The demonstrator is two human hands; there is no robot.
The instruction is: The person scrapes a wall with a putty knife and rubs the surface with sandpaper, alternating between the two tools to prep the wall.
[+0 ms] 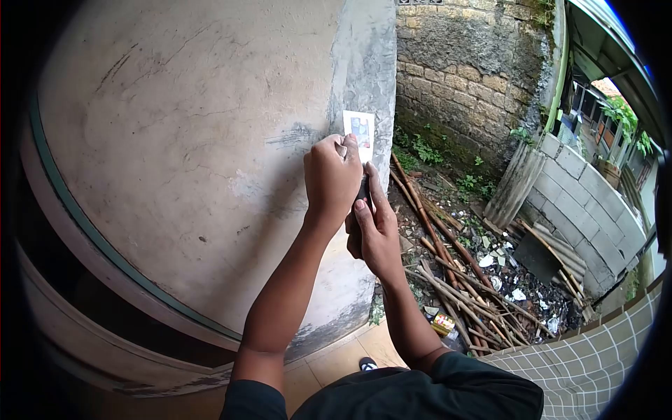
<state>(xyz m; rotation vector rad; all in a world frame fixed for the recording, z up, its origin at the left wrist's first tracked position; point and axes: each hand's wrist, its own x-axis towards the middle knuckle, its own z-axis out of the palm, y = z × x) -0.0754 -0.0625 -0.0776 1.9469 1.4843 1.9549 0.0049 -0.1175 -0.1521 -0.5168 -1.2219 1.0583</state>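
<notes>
A small white card with a coloured picture on it point(360, 130) lies against the grey edge of the plastered wall point(362, 63). My left hand point(332, 168) is closed at the lower left of the card, its thumb and fingers pinching near the card's edge. Just below and to the right, my right hand point(374, 227) is wrapped round a dark handle point(362, 187), with the index finger stretched up along it towards the card. What the handle belongs to is hidden behind my fingers.
Right of the wall corner, bamboo poles and sticks point(462, 280) lie among rubble. Behind them stand a mossy brick wall point(462, 77) and a grey block wall point(581, 203). A grid-patterned cloth point(595, 357) hangs at the lower right. Tiled floor point(343, 360) shows below.
</notes>
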